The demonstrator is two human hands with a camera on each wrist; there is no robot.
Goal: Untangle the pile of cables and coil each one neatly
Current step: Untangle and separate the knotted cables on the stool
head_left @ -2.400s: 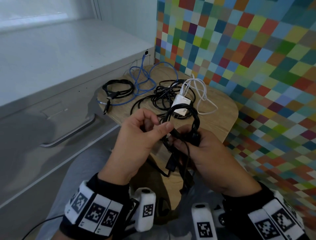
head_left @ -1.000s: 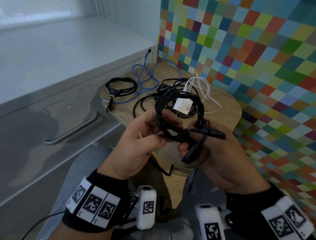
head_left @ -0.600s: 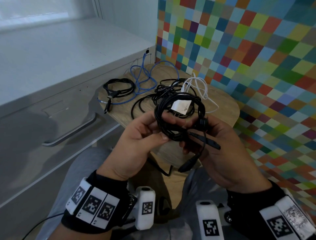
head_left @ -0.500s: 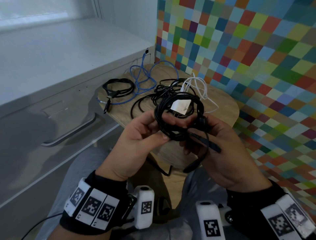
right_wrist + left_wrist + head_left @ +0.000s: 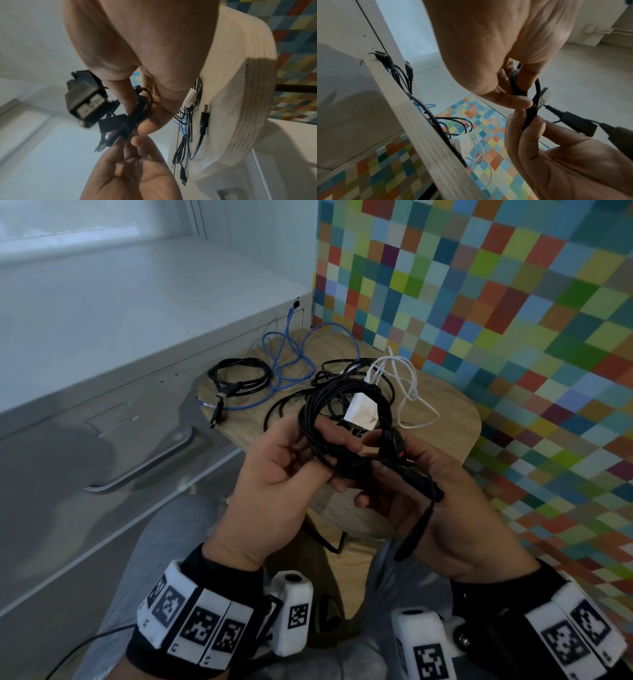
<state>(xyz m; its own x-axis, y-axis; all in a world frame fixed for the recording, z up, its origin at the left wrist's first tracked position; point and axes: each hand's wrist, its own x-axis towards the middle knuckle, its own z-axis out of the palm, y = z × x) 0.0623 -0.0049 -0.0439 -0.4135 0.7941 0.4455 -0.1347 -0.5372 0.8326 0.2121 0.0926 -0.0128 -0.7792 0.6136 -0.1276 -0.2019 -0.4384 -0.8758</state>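
On our left hand [image 5: 274, 474] and right hand [image 5: 442, 508] we wear nothing; just behind each sits a black cuff ringed with white blocks printed with black square markers [image 5: 202, 628]. A white wrist camera pod [image 5: 294, 611] juts beside each cuff. Grey trousers [image 5: 161, 542] cover our legs.

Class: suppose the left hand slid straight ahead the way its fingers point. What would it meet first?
Probably the right hand: the left hand points across the black cable coil both hold, with fingertips nearly touching, though depth is uncertain.

Black cable coil [image 5: 337, 419] in left hand [image 5: 274, 484]. Beyond hand: blue cable [image 5: 291, 361], white cable [image 5: 407, 378], pale wood table [image 5: 455, 419]. Right of hand: multicoloured chequered wall [image 5: 496, 302]
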